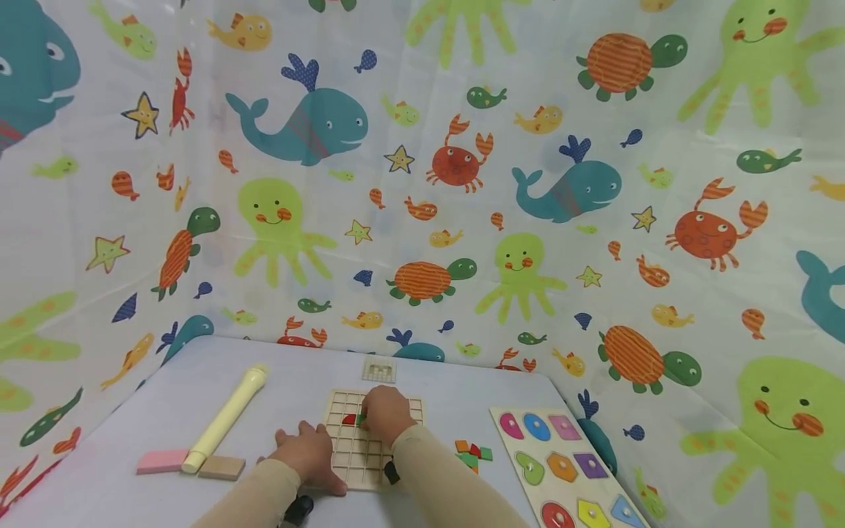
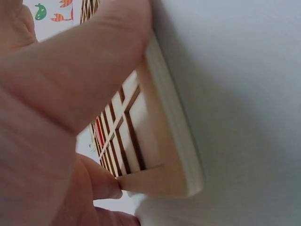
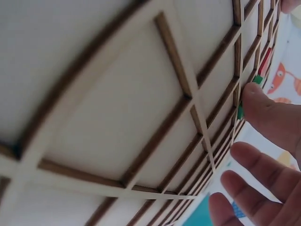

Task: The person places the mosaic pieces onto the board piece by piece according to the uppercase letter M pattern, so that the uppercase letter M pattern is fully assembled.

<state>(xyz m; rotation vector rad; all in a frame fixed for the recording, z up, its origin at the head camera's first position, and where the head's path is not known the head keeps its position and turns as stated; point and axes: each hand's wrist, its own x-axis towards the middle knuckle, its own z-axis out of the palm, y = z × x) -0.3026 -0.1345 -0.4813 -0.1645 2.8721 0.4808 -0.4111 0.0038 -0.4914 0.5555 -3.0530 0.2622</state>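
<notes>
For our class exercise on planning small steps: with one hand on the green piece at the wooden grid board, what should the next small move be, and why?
Probably press the small green piece flat into its cell: the right hand fingertip touches it beside the red piece, while the left hand steadies the wooden grid board.

On the bench (image 1: 165,396) lie a cream cylinder (image 1: 226,418), a pink block (image 1: 162,461), a tan block (image 1: 221,468), loose coloured pieces (image 1: 472,454) and a shape puzzle board (image 1: 566,469), before a sea-creature curtain (image 1: 462,183).
</notes>
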